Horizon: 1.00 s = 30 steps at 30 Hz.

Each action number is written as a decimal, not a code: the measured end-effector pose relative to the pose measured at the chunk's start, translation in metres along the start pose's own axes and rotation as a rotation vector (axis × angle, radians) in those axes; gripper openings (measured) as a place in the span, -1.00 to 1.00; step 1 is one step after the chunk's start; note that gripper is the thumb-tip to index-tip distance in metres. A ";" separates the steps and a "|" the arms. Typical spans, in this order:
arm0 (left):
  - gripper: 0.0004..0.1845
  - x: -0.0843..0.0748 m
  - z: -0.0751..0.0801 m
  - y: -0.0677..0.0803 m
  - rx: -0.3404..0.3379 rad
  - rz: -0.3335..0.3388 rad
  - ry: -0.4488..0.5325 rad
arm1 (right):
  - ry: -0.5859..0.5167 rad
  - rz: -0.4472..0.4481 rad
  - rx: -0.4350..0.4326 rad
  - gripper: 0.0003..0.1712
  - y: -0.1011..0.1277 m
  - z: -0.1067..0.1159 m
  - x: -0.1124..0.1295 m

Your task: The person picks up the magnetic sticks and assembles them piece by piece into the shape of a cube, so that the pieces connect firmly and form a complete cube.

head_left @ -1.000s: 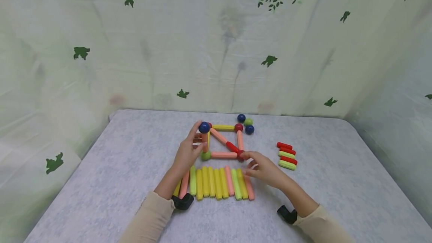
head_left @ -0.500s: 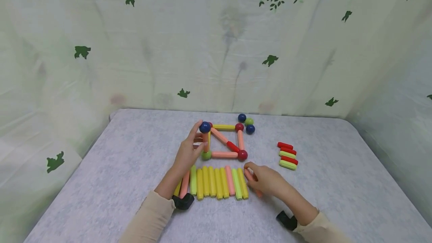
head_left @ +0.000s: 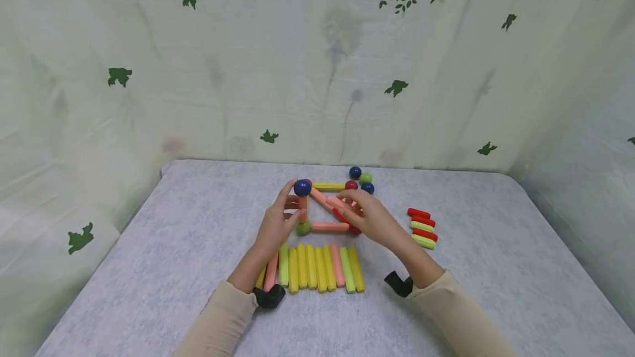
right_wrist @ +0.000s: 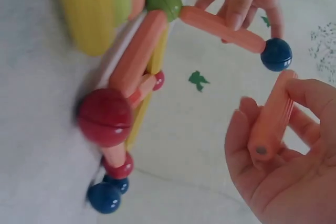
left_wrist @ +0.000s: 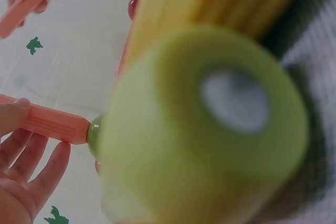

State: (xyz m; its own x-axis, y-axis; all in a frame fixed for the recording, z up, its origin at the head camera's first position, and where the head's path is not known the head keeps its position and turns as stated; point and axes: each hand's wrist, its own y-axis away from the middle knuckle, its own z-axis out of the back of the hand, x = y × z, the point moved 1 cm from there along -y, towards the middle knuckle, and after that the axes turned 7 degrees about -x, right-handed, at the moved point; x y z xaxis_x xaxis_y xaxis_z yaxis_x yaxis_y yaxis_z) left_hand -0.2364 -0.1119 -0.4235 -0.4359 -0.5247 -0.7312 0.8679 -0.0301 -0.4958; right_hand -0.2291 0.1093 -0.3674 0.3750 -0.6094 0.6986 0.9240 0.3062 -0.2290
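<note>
A: How far along are you?

B: The flat square frame at the table's centre looks done. Your left hand grips its upright orange stick at nine o'clock; your right hand pinches a loose orange stick above. More uprights are probably left.

A: Any writing?

B: None readable.

A staged recording booth; leaf-printed cloth backdrop curtains three sides of a grey-covered table strewn with toys.
</note>
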 end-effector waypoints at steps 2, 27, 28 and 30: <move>-0.22 0.000 0.001 0.000 0.002 -0.002 0.003 | 0.005 0.063 -0.019 -0.63 -0.008 -0.001 0.007; -0.48 -0.025 0.010 -0.026 0.042 -0.149 0.058 | -0.189 0.161 -0.073 -0.73 -0.032 -0.009 0.007; -0.52 -0.026 0.009 -0.028 0.057 -0.155 0.048 | -0.195 0.165 -0.077 -0.73 -0.032 -0.008 0.006; -0.60 -0.027 0.007 -0.031 0.084 -0.161 0.026 | -0.210 0.168 -0.082 -0.73 -0.032 -0.008 0.005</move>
State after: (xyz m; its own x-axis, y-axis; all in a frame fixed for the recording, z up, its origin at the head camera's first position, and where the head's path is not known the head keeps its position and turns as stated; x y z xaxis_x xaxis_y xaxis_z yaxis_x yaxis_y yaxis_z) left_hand -0.2500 -0.1030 -0.3846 -0.5763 -0.4849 -0.6578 0.8025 -0.1833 -0.5678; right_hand -0.2565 0.0900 -0.3620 0.5077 -0.3879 0.7693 0.8564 0.3243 -0.4017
